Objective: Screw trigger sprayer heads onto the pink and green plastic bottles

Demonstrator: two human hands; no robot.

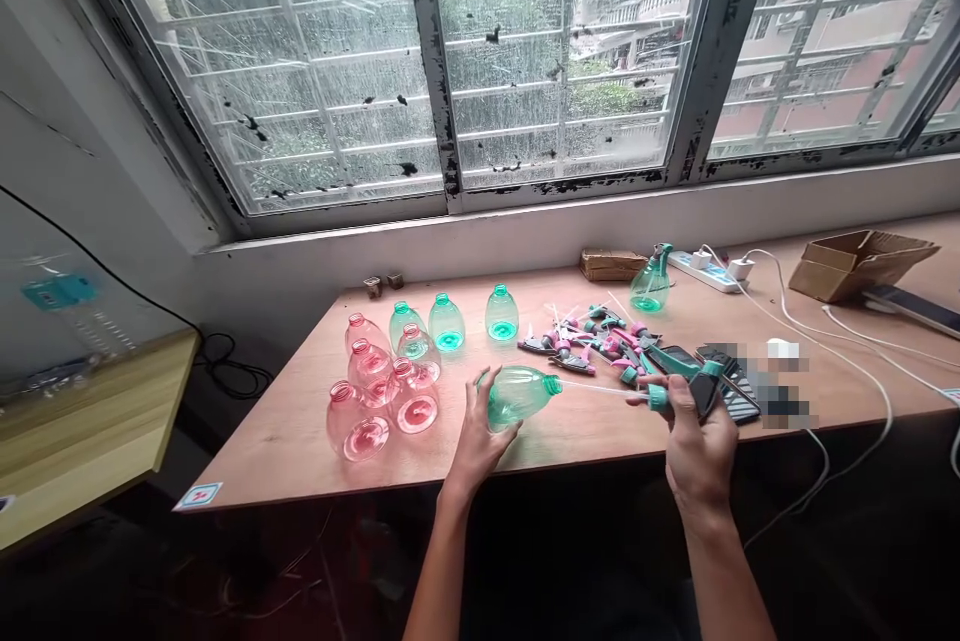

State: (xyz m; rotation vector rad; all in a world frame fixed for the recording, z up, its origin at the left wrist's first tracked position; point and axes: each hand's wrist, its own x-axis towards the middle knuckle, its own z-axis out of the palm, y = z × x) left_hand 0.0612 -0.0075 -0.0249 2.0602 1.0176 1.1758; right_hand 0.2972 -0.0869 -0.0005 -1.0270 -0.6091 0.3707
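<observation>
The left hand [484, 426], half open, cups a green bottle [519, 396] tipped sideways, mouth toward three o'clock; there the right hand [696, 431], closed, grips a spray head [658, 398], its white tube [604, 389] reaching that mouth, whether inside I cannot tell; pink bottles [360, 421] stand at nine o'clock, loose spray heads [616, 346] at two.

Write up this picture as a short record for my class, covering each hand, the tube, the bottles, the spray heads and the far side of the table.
Left hand: holds a green bottle, tipped sideways
Right hand: holds a spray head
Tube: runs toward the held bottle's mouth; whether its tip is inside is unclear
Pink bottles: five, standing, without spray heads
Green bottles: three more standing without spray heads
Loose spray heads: a mixed pile
Far side: one green sprayer, spray head on
</observation>
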